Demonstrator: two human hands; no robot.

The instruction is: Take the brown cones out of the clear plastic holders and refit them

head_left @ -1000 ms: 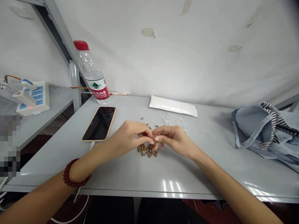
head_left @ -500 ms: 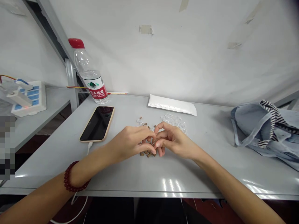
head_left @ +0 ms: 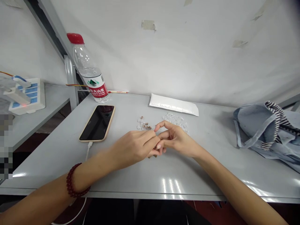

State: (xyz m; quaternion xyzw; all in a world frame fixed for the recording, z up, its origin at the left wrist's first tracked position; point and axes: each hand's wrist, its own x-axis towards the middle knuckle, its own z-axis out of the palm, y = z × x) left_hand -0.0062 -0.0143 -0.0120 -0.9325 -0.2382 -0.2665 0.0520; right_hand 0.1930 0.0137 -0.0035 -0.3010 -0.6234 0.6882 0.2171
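My left hand [head_left: 133, 148] and my right hand [head_left: 174, 139] meet over the grey table [head_left: 140, 184], their fingers overlapping. Anything held between the fingertips is hidden. Under them, a pile of small brown pieces [head_left: 152, 156] barely shows. Just beyond my left fingertips lies a small group of transparent rings and brown bits [head_left: 143, 124]. My right thumb and forefinger are nearest a scatter of transparent beads [head_left: 175, 120]. A dark red bead bracelet [head_left: 77, 181] circles my left wrist.
A phone [head_left: 98, 123] lies left of my hands, with a charging cable [head_left: 87, 153] at its lower end. A red-capped water bottle [head_left: 89, 70] and a white packet [head_left: 173, 104] stand at the back. A denim bag [head_left: 264, 128] lies right; a power strip [head_left: 27, 95] sits on a lower shelf left.
My hands have closed together and shifted toward me, now covering the brown pile that showed in front of them earlier. The view has tilted slightly.
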